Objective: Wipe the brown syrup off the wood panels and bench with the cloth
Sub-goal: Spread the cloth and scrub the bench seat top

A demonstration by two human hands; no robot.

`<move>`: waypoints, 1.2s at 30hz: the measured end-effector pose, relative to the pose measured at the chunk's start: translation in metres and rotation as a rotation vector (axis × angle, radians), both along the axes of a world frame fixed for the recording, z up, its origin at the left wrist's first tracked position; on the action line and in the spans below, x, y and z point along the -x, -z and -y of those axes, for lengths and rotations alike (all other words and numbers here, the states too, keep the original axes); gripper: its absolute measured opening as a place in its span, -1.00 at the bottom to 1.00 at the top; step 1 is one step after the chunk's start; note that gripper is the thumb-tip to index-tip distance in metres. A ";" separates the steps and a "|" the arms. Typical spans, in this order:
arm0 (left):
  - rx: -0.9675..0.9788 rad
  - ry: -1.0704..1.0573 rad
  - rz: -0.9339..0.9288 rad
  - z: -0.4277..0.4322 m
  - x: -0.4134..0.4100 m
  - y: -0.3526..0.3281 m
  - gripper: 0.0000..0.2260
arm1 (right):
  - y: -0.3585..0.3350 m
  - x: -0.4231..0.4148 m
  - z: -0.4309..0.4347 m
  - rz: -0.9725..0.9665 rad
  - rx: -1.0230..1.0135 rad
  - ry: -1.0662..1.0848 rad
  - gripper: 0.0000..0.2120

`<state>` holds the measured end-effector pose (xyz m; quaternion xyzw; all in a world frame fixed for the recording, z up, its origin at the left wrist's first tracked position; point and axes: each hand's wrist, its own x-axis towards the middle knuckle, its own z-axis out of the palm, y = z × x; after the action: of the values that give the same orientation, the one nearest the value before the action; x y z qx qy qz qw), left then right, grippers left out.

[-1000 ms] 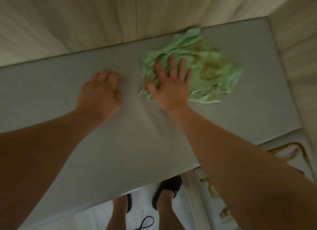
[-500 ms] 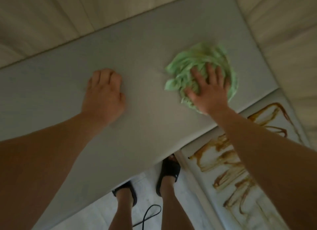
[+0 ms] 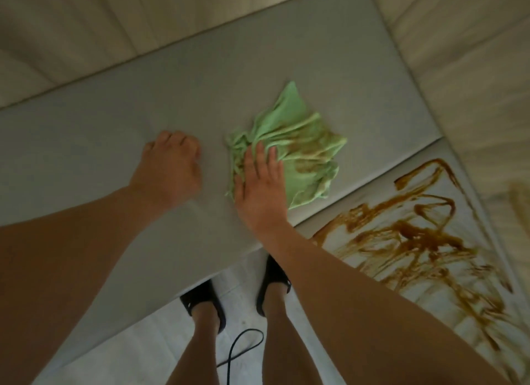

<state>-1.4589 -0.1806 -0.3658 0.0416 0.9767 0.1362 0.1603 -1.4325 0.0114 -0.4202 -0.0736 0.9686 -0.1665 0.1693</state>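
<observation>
A crumpled green cloth (image 3: 298, 155), stained brown, lies on the grey bench cushion (image 3: 200, 97). My right hand (image 3: 261, 186) presses flat on the cloth's left part with straight fingers. To its left, my left hand (image 3: 169, 163) rests on the cushion with fingers curled under, holding nothing. Thick brown syrup streaks (image 3: 407, 241) cover the lighter bench section at the right, below the cushion's edge. Pale wood panels (image 3: 71, 40) run behind the bench, and a faint brownish smear (image 3: 519, 198) shows on the right panel.
My two feet in black sandals (image 3: 272, 278) stand on the pale floor in front of the bench. A thin black cord (image 3: 243, 347) loops on the floor between them. A wood panel wall (image 3: 473, 69) closes off the right side.
My right hand has slid the cloth leftward, nearer my left hand, and the cloth has spread out. The view has shifted, showing more of the syrup-covered section.
</observation>
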 end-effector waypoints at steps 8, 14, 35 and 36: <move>-0.164 -0.085 0.304 0.022 0.013 -0.107 -0.67 | -0.146 0.051 -0.002 0.298 0.620 0.361 -0.82; -0.287 0.064 0.240 0.005 0.041 -0.255 -0.61 | -0.325 0.096 -0.022 0.326 0.813 0.359 -0.83; -1.089 -0.342 0.155 -0.044 0.074 -0.677 -0.77 | -0.741 0.070 -0.027 0.098 0.987 0.422 -0.76; -1.166 -0.354 0.166 -0.057 0.072 -0.680 -0.74 | -0.749 0.066 -0.029 0.051 0.972 0.435 -0.76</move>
<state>-1.5309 -0.1232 0.3139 -0.0511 0.7178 0.6753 0.1615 -1.4985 0.0403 0.3292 0.0632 0.7681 -0.6291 0.1008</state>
